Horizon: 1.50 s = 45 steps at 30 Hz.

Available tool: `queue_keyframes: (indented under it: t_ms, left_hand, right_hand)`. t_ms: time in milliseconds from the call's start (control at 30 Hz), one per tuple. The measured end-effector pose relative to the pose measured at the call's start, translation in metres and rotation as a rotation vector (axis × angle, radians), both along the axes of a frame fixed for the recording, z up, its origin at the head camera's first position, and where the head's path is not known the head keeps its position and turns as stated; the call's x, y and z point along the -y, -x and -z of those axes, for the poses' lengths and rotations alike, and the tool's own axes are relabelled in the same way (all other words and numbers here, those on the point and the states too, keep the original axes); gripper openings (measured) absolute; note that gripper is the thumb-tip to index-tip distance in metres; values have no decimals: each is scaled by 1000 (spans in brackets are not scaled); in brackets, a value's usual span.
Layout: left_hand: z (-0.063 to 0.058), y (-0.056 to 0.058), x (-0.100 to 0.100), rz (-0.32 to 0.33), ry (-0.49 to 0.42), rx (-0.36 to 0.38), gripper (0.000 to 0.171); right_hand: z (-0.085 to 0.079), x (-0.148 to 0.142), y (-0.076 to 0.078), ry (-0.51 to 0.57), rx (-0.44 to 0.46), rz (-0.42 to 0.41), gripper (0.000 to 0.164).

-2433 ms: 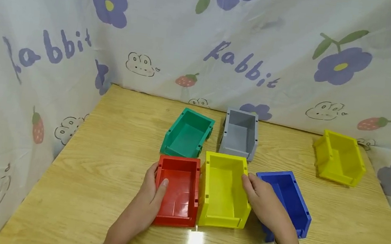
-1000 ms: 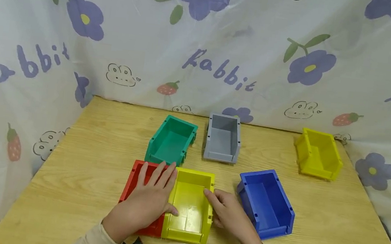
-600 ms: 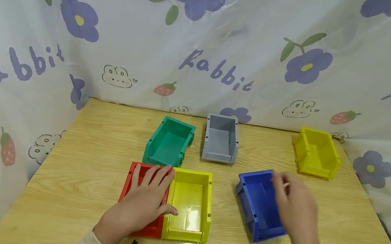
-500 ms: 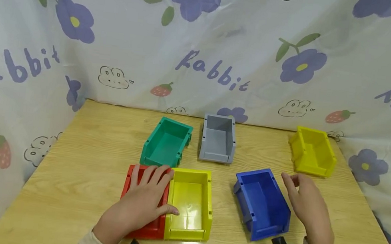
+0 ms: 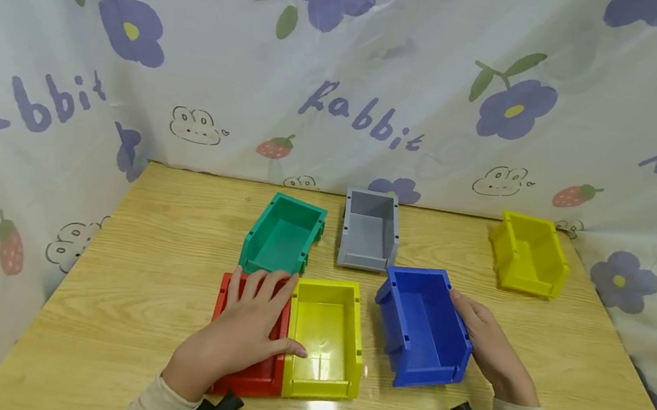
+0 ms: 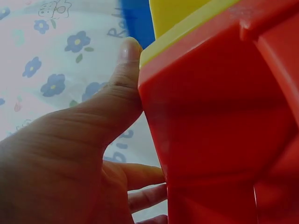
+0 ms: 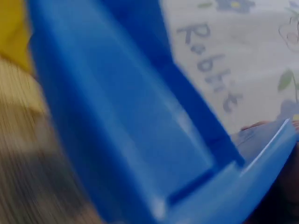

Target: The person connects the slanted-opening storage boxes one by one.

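A red storage bin [image 5: 254,385] and a yellow storage bin [image 5: 322,339] stand side by side, their long walls together. Spread over the red bin, my left hand [image 5: 230,346] has its fingertips at the back rim and its thumb across the shared wall into the yellow bin. In the left wrist view the thumb lies by the yellow edge, beside the red bin [image 6: 215,116]. My right hand [image 5: 491,352] grips the right wall of a blue storage bin [image 5: 427,328], which sits just right of the yellow one with a gap between. The right wrist view shows the blue bin [image 7: 126,107] tilted and blurred.
Behind the front bins stand a green bin [image 5: 283,240] and a grey bin [image 5: 369,233]. Another yellow bin [image 5: 529,255] is at the back right. A printed cloth [image 5: 246,74] hangs along the table's back and sides. The wooden table [image 5: 145,265] reflects light in front.
The yellow bin was brought against the red one, and my left hand went over both. My right hand let go of the yellow bin, took the blue bin and shifted it left.
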State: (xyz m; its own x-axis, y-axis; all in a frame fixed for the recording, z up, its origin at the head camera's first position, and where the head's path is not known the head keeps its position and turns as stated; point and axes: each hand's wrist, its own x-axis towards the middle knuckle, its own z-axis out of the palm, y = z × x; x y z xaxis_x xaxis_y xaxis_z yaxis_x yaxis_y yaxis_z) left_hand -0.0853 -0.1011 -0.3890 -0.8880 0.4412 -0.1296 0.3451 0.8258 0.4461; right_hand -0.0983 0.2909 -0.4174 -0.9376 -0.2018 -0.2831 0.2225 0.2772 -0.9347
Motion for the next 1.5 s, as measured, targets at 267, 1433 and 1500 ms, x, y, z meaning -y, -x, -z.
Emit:
queue_keyframes:
  t_ms: [267, 1433, 1500]
  left_hand:
    - [-1, -1, -2, -4, 20, 0, 109]
    - [-11, 2, -22, 11, 66, -80, 105]
    - [-19, 3, -44, 51, 84, -123, 100]
  right_hand:
    - [-4, 18, -7, 74, -16, -40, 72]
    - [-22, 40, -6, -289, -131, 113, 53]
    - [-20, 39, -7, -238, -110, 118, 53]
